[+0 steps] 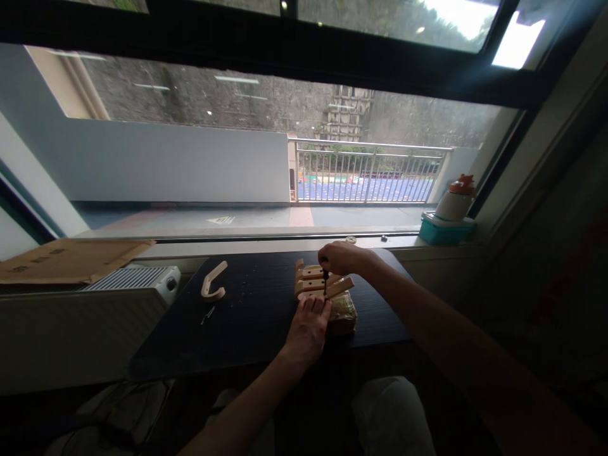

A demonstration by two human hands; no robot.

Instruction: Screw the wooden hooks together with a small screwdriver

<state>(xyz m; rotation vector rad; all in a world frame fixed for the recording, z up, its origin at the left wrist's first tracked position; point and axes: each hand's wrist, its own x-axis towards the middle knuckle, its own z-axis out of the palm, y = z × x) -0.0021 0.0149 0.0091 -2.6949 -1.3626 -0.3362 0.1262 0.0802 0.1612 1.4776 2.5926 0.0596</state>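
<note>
My right hand (342, 256) is closed round the handle of a small screwdriver (325, 283), its shaft pointing straight down at a wooden piece. My left hand (308, 323) presses its fingers on the near edge of the slatted light wooden piece (308, 285), which has dark holes. Beneath it lies a block wrapped in shiny brownish tape (344, 315). One wooden strip (341, 287) sticks out slantwise to the right. The screwdriver tip is too small to make out. Apart on the left lies a curved wooden hook (213, 285), with a few screws (208, 315) near it.
All this rests on a dark table (256, 342) under a window. Flattened cardboard (71, 259) covers part of a radiator (137, 278) at left. A bottle with an orange lid (455, 201) stands on a teal box (444, 229) on the sill. A tape roll (351, 239) sits there too.
</note>
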